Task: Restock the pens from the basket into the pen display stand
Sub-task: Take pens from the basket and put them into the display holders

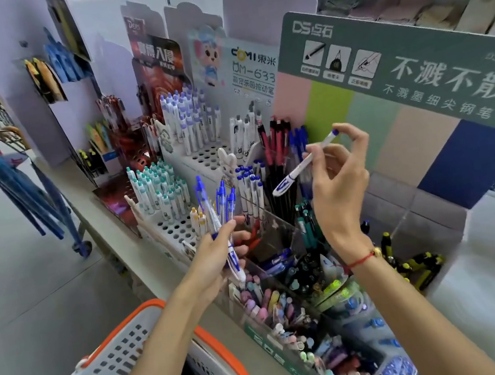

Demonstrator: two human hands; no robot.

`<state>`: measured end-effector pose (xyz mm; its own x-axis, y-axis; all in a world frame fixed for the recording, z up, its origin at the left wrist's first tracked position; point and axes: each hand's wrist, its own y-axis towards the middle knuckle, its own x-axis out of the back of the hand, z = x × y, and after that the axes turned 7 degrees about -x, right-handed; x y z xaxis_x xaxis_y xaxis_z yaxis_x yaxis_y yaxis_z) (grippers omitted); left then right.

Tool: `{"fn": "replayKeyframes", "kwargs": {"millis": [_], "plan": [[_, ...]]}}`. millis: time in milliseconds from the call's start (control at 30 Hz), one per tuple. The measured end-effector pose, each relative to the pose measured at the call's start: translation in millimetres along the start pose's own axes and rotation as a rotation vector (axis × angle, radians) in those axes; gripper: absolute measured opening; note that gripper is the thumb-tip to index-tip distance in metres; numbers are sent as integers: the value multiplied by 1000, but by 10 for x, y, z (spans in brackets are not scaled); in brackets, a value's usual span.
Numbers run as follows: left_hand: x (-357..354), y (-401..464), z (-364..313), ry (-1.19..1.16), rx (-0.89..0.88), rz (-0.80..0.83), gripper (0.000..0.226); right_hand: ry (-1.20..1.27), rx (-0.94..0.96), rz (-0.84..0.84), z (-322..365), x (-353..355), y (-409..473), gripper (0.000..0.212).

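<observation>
My left hand [218, 254] grips a bunch of white pens with blue clips [215, 212], their tips fanned upward. My right hand [339, 178] pinches a single white pen with a blue cap [304, 163], held slantwise above the pen display stand [275, 225]. That stand is a clear tiered rack with several compartments of blue, black, red and green pens. A white basket with an orange rim [149, 311] sits at the bottom left, below my left arm, with dark pens inside.
White perforated pen holders [177, 228] with teal and purple capped pens stand to the left. A green sign board [417, 73] rises behind the rack. Shelves of goods run along the right. A blue trolley [45, 201] stands in the aisle at left.
</observation>
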<state>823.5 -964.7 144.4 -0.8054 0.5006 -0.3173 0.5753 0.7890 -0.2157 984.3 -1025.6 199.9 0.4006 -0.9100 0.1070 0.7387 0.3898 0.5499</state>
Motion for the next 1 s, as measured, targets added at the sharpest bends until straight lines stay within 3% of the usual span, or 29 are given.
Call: {"fn": "replayKeyframes", "kwargs": {"millis": [167, 367, 533, 633, 733, 833, 1000], "plan": [[2, -13, 10, 11, -15, 39, 23, -228, 199, 96, -142, -257, -31, 30], [28, -36, -26, -10, 0, 59, 23, -321, 219, 196, -221, -374, -71, 22], [47, -59, -79, 1, 0, 113, 24, -707, 366, 199, -331, -366, -3, 15], [36, -53, -101, -1, 2, 123, 26, -766, 353, 226, -304, -342, -42, 19], [-11, -47, -104, 2, 9, 121, 25, -605, 141, 374, -135, -308, -167, 32], [-104, -61, -94, 33, 14, 171, 22, -353, -159, 549, -59, -230, -280, 31], [-312, -84, -88, 68, 7, 174, 24, -96, -387, 459, -67, 12, -212, 21]]}}
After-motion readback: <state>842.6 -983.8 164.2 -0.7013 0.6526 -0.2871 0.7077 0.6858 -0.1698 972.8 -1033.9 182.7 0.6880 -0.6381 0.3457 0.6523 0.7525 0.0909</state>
